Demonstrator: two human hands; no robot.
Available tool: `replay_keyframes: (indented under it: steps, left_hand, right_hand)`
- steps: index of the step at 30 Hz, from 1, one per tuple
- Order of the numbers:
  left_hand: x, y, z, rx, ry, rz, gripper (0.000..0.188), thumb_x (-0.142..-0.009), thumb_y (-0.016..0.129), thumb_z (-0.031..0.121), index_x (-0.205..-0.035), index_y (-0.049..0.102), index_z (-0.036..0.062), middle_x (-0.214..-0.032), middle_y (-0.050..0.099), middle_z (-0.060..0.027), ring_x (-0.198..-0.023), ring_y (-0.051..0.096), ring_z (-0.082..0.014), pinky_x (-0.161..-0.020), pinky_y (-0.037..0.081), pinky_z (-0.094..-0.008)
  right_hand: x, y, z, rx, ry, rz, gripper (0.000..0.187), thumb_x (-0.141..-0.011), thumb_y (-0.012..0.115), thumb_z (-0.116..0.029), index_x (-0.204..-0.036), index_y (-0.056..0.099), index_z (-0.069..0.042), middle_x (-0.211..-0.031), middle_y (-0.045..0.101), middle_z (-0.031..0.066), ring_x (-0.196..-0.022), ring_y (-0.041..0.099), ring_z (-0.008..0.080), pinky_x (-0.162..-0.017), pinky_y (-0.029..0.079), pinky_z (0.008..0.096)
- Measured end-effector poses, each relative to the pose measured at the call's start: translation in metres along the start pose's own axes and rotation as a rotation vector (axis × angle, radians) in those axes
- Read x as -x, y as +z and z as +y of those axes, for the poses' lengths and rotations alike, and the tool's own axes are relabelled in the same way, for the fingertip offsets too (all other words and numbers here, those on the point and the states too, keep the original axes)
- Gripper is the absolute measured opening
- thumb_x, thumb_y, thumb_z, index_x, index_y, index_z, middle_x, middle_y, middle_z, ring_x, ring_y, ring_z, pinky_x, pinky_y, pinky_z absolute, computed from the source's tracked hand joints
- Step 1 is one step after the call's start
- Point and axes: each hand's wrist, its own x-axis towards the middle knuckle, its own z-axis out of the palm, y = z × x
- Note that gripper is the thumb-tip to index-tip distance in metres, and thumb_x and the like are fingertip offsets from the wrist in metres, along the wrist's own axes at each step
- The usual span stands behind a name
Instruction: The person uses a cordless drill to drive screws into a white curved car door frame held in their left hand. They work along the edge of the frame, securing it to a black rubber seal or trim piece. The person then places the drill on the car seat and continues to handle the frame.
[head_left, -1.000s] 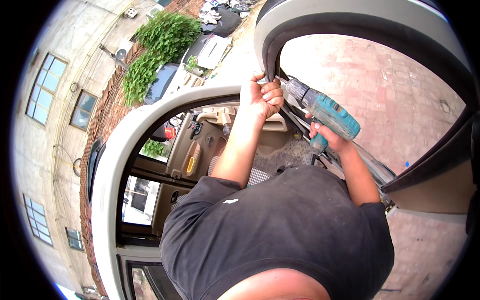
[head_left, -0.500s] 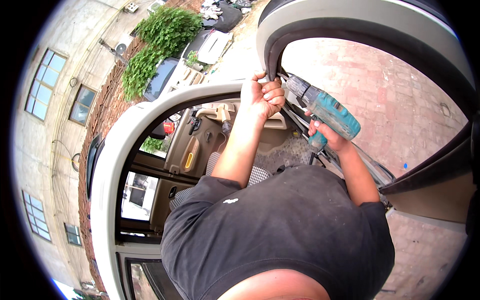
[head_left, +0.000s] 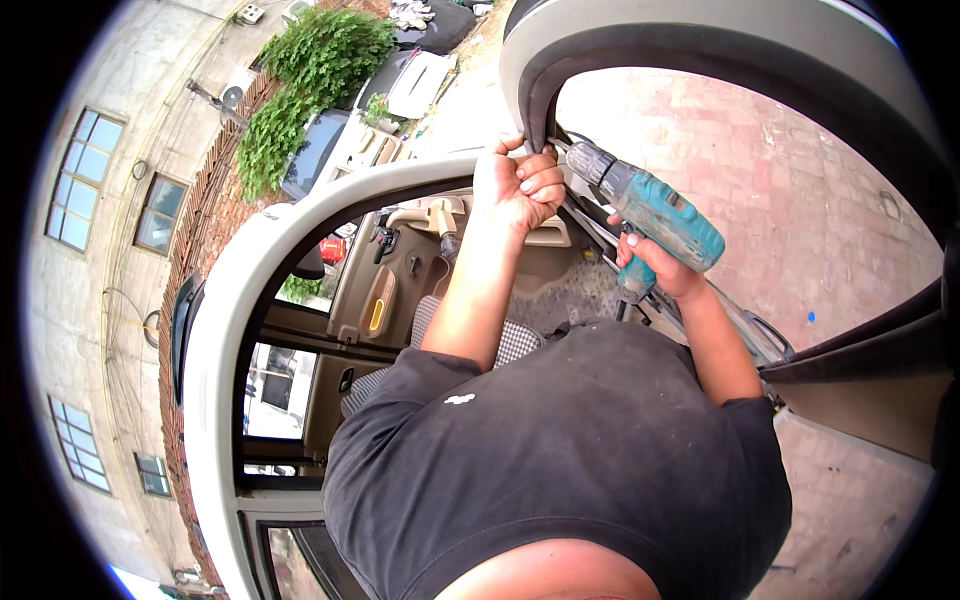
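Observation:
My right hand [head_left: 660, 265] is wrapped round the handle of a teal and black cordless drill [head_left: 670, 215]. The drill's chuck points up and left, toward my other hand. My left hand [head_left: 520, 190] is closed, its curled fingers against the lower corner of the dark window-frame trim [head_left: 538, 110] on the open vehicle door. Whatever those fingers pinch is hidden. Between chuck and knuckles a small gap shows, and the drill's tip lies close to the door frame edge.
The pale vehicle body [head_left: 215, 330] curves round the door opening at left. Inside are a checked seat [head_left: 515, 345] and a beige door panel [head_left: 380, 300]. The open door's lower panel [head_left: 865, 400] stands at right over brick paving [head_left: 700, 120]. A building and bushes [head_left: 320, 60] lie beyond.
The whole view has shifted slightly. Both hands keep nearly the same grip and place at the door frame, with the drill still angled toward the left hand.

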Motion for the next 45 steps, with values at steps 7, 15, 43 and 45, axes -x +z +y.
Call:
replay_keyframes:
  steps: [7,15,43,45]
  left_hand:
    - [0.002,-0.004,0.001,0.023,-0.013,-0.031,0.033,-0.081,0.057,0.027,-0.087,0.052,-0.0043,-0.053,0.030,0.0029,-0.045,0.031,-0.0116,-0.044,0.025,-0.0284]
    - [0.000,-0.004,0.001,0.085,-0.029,-0.042,0.030,-0.082,0.056,0.027,-0.086,0.054,-0.0030,-0.053,0.030,0.0029,-0.045,0.031,-0.0119,-0.045,0.025,-0.0287]
    - [0.002,-0.005,0.001,0.017,-0.080,-0.107,0.031,-0.080,0.058,0.029,-0.079,0.049,-0.0006,-0.054,0.032,0.0023,-0.044,0.033,-0.0138,-0.045,0.028,-0.0295]
    - [-0.002,-0.006,0.004,-0.005,-0.061,-0.120,0.033,-0.079,0.058,0.030,-0.081,0.050,-0.0014,-0.053,0.032,0.0026,-0.044,0.032,-0.0134,-0.045,0.029,-0.0294]
  right_hand:
    - [0.001,0.020,-0.039,0.034,0.162,0.057,0.027,-0.089,0.056,-0.009,-0.112,0.058,0.004,-0.075,0.061,0.0096,-0.064,0.060,0.0171,-0.063,0.052,0.0335]
    - [-0.015,0.042,-0.080,-0.064,0.383,0.142,0.017,-0.090,0.059,-0.012,-0.099,0.062,0.002,-0.070,0.062,0.0084,-0.059,0.061,0.0167,-0.057,0.053,0.0314]
    - [0.011,0.013,-0.014,-0.309,0.268,0.030,0.045,-0.083,0.061,-0.028,-0.114,0.051,0.004,-0.068,0.054,0.0080,-0.064,0.060,0.0208,-0.069,0.053,0.0373]
    - [0.006,0.010,-0.008,-0.317,0.283,0.005,0.046,-0.084,0.061,-0.028,-0.115,0.050,0.003,-0.068,0.054,0.0076,-0.065,0.059,0.0210,-0.071,0.052,0.0384]
